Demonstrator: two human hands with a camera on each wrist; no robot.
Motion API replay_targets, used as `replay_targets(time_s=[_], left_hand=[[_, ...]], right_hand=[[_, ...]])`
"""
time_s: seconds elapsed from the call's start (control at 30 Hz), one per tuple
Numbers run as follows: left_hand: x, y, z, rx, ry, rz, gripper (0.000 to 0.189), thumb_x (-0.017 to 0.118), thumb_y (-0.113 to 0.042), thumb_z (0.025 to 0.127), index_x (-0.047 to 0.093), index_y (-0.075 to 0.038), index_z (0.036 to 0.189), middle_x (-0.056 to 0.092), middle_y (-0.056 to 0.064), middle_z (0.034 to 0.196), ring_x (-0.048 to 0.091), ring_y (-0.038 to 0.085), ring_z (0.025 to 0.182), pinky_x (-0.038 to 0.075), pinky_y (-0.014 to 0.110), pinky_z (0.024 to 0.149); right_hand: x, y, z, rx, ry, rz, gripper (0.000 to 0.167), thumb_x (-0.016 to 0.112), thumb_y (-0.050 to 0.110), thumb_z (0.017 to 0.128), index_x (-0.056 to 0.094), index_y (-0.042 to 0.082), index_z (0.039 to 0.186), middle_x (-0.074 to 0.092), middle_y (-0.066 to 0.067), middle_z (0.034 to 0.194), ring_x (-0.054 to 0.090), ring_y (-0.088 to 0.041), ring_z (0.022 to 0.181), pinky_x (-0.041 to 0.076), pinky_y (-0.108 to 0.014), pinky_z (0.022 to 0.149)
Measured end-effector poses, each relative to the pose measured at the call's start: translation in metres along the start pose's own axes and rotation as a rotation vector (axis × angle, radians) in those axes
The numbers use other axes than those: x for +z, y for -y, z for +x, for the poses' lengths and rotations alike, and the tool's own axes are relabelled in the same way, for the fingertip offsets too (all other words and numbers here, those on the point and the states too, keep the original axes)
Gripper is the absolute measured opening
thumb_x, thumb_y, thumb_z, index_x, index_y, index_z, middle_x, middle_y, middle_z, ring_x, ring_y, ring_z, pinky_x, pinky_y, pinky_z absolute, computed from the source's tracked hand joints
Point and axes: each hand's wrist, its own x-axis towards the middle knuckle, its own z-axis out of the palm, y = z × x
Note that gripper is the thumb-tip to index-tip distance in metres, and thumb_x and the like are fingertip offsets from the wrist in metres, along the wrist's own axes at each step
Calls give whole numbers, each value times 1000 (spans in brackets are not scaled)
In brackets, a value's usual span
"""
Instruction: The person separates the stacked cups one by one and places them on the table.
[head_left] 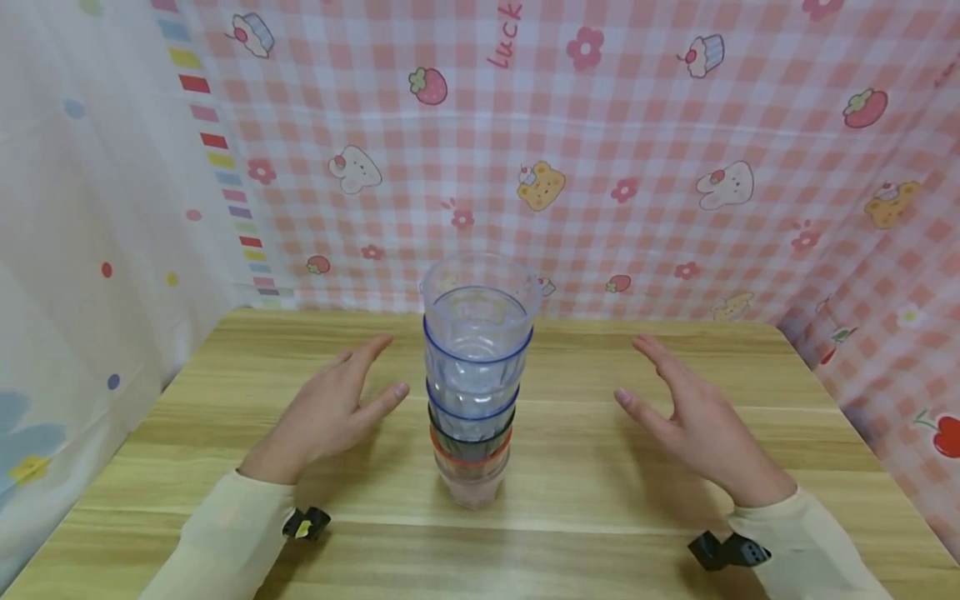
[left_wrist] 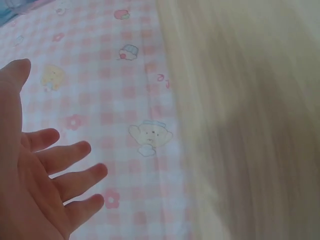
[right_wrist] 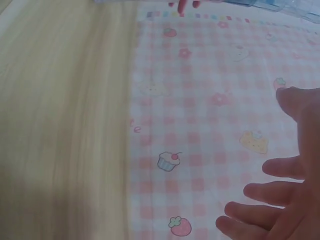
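"Where does the tall stack of nested transparent cups [head_left: 477, 371], some rimmed blue, black or red, stand?"

"Upright on the pale wood-grained surface [head_left: 592, 521], midway between its side edges."

"And the hands?"

"Left hand [head_left: 326, 414] and right hand [head_left: 697, 425] flank it without contact, fingers apart. Seemingly readiness; gripping it would call for moving inward."

- Table [head_left: 600, 533]: near edge cut off by the head view's bottom.
- Cup stack [head_left: 480, 379]: upper cups' nested bases indistinct; cut off at the right wrist view's top edge.
- Left hand [head_left: 322, 417] and right hand [head_left: 705, 425]: each cropped by its own wrist view's side edge.
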Motion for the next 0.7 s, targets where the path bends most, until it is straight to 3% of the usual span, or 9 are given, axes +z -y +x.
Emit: replay_targets(time_s=[0.27, 0.3, 0.4, 0.47, 0.53, 0.7], left_hand=[[-5, -11, 0, 0, -19, -102, 71, 51, -56, 112, 39, -10, 165, 49, 17, 167, 48, 41, 153, 40, 65, 124], [-6, -12, -1, 8, -32, -117, 69, 52, -53, 112, 40, -10, 164, 50, 17, 166, 49, 40, 153, 40, 64, 124], [-8, -17, -1, 43, -91, -178, 59, 53, -45, 114, 46, -8, 159, 57, 15, 161, 52, 38, 151, 42, 62, 123], [-9, -20, -1, 71, -134, -224, 52, 53, -39, 114, 50, -7, 156, 63, 13, 155, 56, 37, 147, 45, 62, 119], [-10, -23, -1, 101, -177, -270, 47, 54, -34, 114, 54, -6, 152, 69, 12, 147, 62, 35, 141, 49, 61, 115], [-13, -30, 1, 161, -213, -345, 41, 56, -28, 113, 57, -4, 147, 76, 10, 135, 70, 32, 130, 53, 60, 108]], right_hand=[[-2, 8, 1, -45, -88, 140, 62, 71, 21, 106, 48, 7, 161, 56, -24, 159, 63, -52, 133, 51, -70, 105], [-3, 9, 1, -49, -100, 152, 60, 71, 20, 106, 49, 8, 161, 58, -23, 157, 65, -50, 132, 54, -65, 103], [-4, 13, 2, -56, -135, 190, 55, 69, 18, 107, 53, 11, 159, 64, -21, 151, 69, -48, 127, 61, -33, 99], [-6, 16, 3, -63, -153, 217, 53, 68, 16, 107, 55, 12, 158, 66, -20, 150, 70, -46, 126, 55, -13, 94], [-7, 17, 3, -69, -164, 247, 52, 68, 14, 107, 56, 15, 157, 67, -19, 149, 70, -43, 125, 48, -2, 88], [-7, 22, 6, -106, -211, 277, 47, 67, 9, 107, 61, 15, 153, 70, -14, 145, 68, -5, 125, 50, -4, 92]])
